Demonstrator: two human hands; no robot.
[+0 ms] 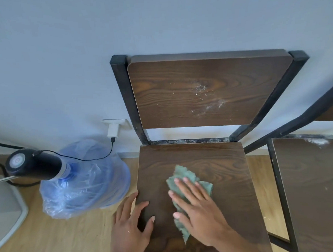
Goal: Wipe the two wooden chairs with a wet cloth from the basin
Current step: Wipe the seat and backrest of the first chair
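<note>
A dark wooden chair with a black metal frame stands against the wall; its seat (218, 161) fills the middle of the view. White dust specks mark its backrest (208, 92). A green cloth (181, 176) lies flat on the seat, and my right hand (196, 207) presses down on it with fingers spread. My left hand (130, 223) grips the seat's left edge, thumb on top. A second wooden chair (317, 184) stands to the right, with white dust at the back of its seat. No basin is in view.
A large blue water bottle (85, 177) wrapped in plastic, topped by a black pump (33, 163), stands on the wooden floor left of the chair. Its cable runs to a wall charger (113, 130). A white object (5, 209) sits at the far left.
</note>
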